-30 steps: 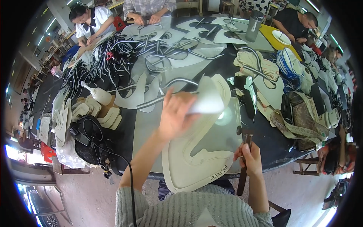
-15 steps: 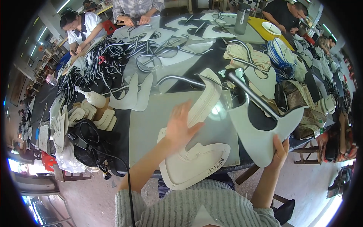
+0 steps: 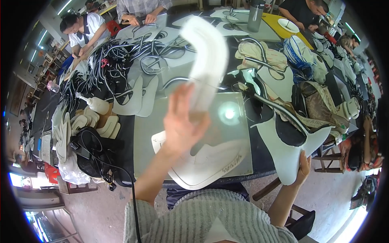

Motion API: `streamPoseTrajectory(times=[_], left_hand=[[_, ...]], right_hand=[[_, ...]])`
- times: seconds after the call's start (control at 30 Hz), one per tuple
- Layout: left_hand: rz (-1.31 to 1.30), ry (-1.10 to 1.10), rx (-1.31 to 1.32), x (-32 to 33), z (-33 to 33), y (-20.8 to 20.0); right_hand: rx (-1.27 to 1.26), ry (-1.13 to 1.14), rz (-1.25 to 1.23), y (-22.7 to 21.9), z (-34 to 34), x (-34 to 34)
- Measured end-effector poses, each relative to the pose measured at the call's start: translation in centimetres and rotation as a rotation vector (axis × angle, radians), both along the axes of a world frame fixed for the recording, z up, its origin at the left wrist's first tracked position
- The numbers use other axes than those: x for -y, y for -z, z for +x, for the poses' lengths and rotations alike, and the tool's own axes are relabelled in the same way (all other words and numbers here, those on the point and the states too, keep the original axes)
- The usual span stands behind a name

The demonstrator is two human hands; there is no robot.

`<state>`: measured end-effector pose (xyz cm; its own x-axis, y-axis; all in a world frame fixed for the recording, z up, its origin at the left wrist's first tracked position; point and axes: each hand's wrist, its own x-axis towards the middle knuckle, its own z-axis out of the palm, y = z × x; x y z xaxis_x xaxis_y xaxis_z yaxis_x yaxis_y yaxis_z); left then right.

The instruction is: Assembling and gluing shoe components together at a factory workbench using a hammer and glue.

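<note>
My left hand (image 3: 180,121), blurred by motion, grips the middle of a large curved white card template (image 3: 208,67). The template's far arm is tilted up off the work and smeared; its wide near end lies over the front of the glossy grey board (image 3: 144,115). At the right, my right hand (image 3: 300,172) is closed on the lower edge of a pale, two-pronged flat shoe-upper piece (image 3: 279,148). A dark strip with a shiny light edge (image 3: 279,108) runs along the curved inner side of that piece. The fingers under the piece are hidden.
A white squeeze bottle (image 3: 95,104), pale cut pieces (image 3: 148,97) and a heap of black-and-white strips (image 3: 111,67) lie left. A black cable (image 3: 133,182) hangs near my left arm. At right sit a patterned bag (image 3: 316,101) and a stool (image 3: 330,162). Co-workers sit across the table.
My left hand has moved left and closed on the template, whose far end has risen and swung away from me. The piece in my right hand has turned slightly and lowered.
</note>
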<state>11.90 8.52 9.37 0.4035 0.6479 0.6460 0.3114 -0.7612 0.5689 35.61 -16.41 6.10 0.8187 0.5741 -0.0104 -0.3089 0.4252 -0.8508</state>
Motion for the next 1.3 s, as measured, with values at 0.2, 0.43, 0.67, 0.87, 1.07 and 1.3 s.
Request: streamPoseTrajectory(times=[0.2,0.43,0.67,0.87,1.07,1.3], left_hand=[[-0.096,-0.317,0.006,-5.4,-5.9,6.4],[-0.842,0.726,-0.146,2.4,-6.1,5.0],[-0.648,0.461,0.732,1.0,-5.5,-4.6],[-0.576,0.003,0.342,0.8,-10.6,4.2],[-0.908,-0.011,0.106,3.2,-12.1,7.5],[-0.891,0.033,0.121,3.7,-11.4,5.9]], right_hand=[[-0.043,-0.172,0.135,0.2,-1.7,-2.9],[-0.176,-0.182,0.056,-3.3,-6.3,-9.9],[0.01,-0.757,-0.072,-6.8,-9.6,-15.0],[0.126,-0.774,-0.231,-2.2,-9.6,-17.7],[0.463,-0.9,-0.754,3.1,-9.3,-17.2],[0.416,-0.86,-0.739,2.9,-9.2,-16.3]])
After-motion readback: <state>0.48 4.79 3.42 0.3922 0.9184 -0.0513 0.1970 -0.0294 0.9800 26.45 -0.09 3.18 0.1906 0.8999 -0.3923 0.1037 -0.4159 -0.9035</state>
